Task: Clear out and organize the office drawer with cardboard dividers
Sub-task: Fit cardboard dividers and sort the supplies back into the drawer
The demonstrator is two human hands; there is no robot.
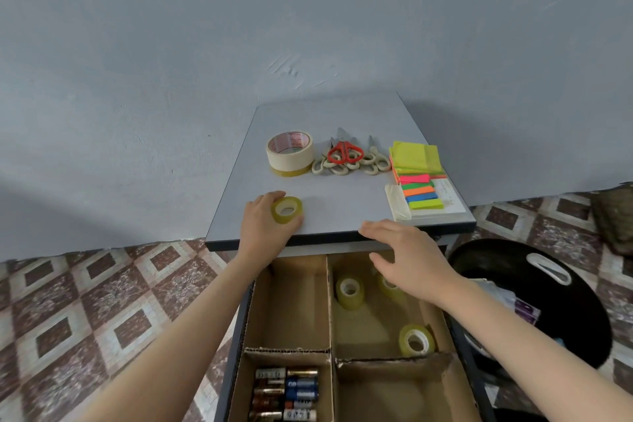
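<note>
A person's left hand (263, 221) is grasping a small clear tape roll (287, 210) near the desk's (342, 202) front-left edge. The right hand (409, 262), fingers relaxed and holding nothing, is hovering over the open drawer's (235, 346) rear-right compartment, where three similar rolls (349, 291) are lying between cardboard dividers (330, 312). Batteries (286, 394) are lying front-left.

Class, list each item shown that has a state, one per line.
drawer, open
left hand, gripping small clear tape roll
right hand, open, above drawer
red scissors, closed, atop pale scissors
masking tape, stacked on yellowish roll
batteries, lying flat in drawer
</note>
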